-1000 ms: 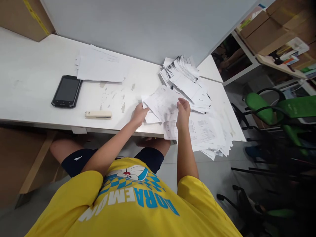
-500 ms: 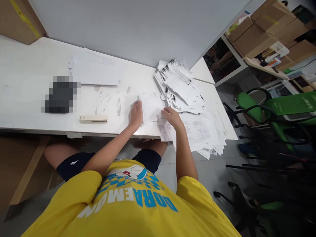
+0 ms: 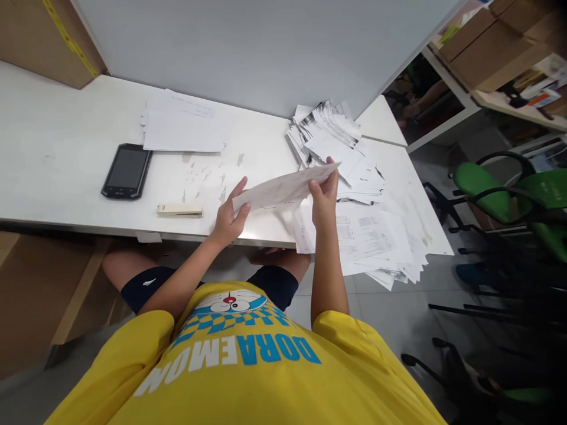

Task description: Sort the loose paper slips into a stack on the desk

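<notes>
A white printed sheet of paper (image 3: 283, 188) is held up at a tilt above the table, its long side running from left to right. My left hand (image 3: 230, 218) grips the left end, thumb on the near face. At the other end my right hand (image 3: 325, 192) pinches the paper between thumb and fingers. Whether it is one sheet or a few together I cannot tell. Just beyond my right hand lies a messy pile of papers (image 3: 332, 139). Below my right forearm, a spread stack of printed sheets (image 3: 376, 236) hangs over the table's front edge.
A cream stapler (image 3: 179, 210) and a black phone (image 3: 127, 171) lie on the white table (image 3: 53, 159) to the left. Behind them is a neater paper stack (image 3: 183, 127). A grey partition (image 3: 248, 53) closes off the back; green chairs (image 3: 481, 189) stand at the right.
Both hands have raised the paper off the tabletop and tilted it. My right hand has moved farther out, and my left hand has shifted left. The view has turned slightly left.
</notes>
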The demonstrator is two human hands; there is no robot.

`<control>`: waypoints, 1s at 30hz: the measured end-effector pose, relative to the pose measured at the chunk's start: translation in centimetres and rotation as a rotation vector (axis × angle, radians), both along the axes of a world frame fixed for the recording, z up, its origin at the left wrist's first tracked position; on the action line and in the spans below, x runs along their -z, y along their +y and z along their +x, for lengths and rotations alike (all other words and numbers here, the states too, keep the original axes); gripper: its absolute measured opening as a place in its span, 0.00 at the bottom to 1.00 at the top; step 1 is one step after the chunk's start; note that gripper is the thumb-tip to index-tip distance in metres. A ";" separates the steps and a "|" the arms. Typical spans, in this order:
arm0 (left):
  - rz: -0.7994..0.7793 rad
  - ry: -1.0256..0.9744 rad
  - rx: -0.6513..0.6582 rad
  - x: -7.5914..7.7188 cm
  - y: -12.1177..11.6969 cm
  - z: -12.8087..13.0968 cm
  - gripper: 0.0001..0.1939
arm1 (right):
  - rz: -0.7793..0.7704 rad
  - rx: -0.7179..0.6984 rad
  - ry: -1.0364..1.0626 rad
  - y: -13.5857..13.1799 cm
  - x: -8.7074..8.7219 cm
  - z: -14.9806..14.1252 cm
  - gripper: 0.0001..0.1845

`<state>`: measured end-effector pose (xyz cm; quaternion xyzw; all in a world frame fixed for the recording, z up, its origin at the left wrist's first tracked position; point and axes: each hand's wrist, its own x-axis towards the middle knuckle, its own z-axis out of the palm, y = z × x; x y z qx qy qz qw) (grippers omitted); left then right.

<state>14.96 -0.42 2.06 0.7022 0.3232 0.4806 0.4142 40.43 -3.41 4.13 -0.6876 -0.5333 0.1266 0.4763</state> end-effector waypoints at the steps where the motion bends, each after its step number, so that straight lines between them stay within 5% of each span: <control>1: 0.036 -0.010 -0.031 0.3 -0.3 -0.2 0.32 | 0.007 0.021 -0.009 -0.6 0.2 -0.5 0.42; 6: 0.265 -0.065 -0.112 2.1 0.0 0.1 0.22 | 0.125 0.058 0.221 -2.9 2.6 -2.9 0.36; 9: 0.269 -0.034 -0.162 2.3 0.2 0.4 0.19 | 0.110 0.071 0.396 -3.7 3.1 -3.2 0.29; 16: 0.216 0.062 -0.377 -1.0 -1.8 -4.6 0.22 | -0.134 0.062 0.414 -6.8 0.2 -3.2 0.16; 21: 0.329 0.292 -0.578 -2.6 -1.6 -10.3 0.14 | -0.283 0.089 0.585 -7.8 2.1 -5.3 0.17; 25: 0.412 0.554 -0.453 -1.0 -1.0 -12.3 0.17 | -0.375 0.051 0.579 -7.6 3.5 -7.2 0.17; 30: 0.391 0.718 -0.365 1.7 -1.3 -13.1 0.19 | -0.459 0.014 0.568 -7.7 3.1 -8.2 0.17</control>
